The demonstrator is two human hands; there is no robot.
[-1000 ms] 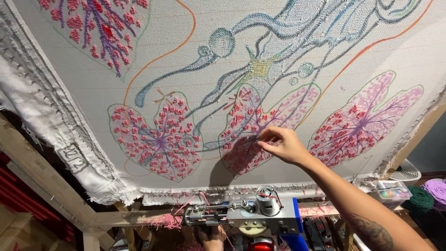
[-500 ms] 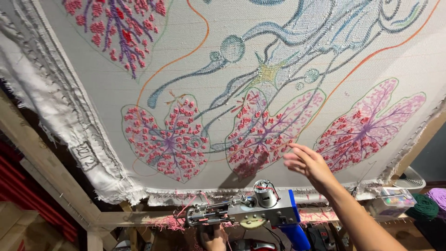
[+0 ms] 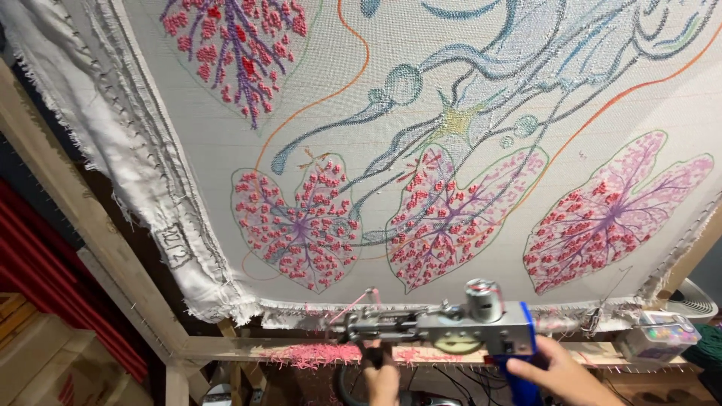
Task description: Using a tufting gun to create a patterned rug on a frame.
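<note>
Stretched pale tufting cloth (image 3: 226,135) fills our wooden frame (image 3: 68,218); with left hand (image 3: 382,380) and right hand (image 3: 560,372) clamped on the grey-and-blue tufting gun (image 3: 451,323), its pink yarn (image 3: 350,307) could snag.

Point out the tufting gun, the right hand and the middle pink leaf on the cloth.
tufting gun (image 3: 451,325), head view, on its grey metal body.
right hand (image 3: 560,374), head view, on the back of the hand.
middle pink leaf (image 3: 451,214), head view, on its purple centre vein.

Two bare hands, left hand (image 3: 382,380), right hand (image 3: 560,372), no sleeves visible
</note>
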